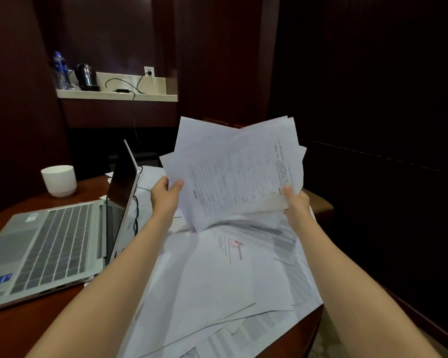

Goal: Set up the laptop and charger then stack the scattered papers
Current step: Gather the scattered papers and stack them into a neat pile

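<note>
Both hands up now, left hand (166,193) and right hand (295,200) pinching the fanned sheaf (233,171) between them; uneven edges could slip onto loose papers (217,280) below.

This reads as a hotel room or small private office, with dark wood panelling (217,60) all round and a polished wooden desk (11,332) carrying an open laptop (44,244), a white cup (59,180) and loose papers (217,280). Back there, a pale shelf (114,96) holds a kettle (84,74), a water bottle (60,69) and a charger (122,90) plugged into a wall socket (149,71), much like a guest-room tea corner.
</note>
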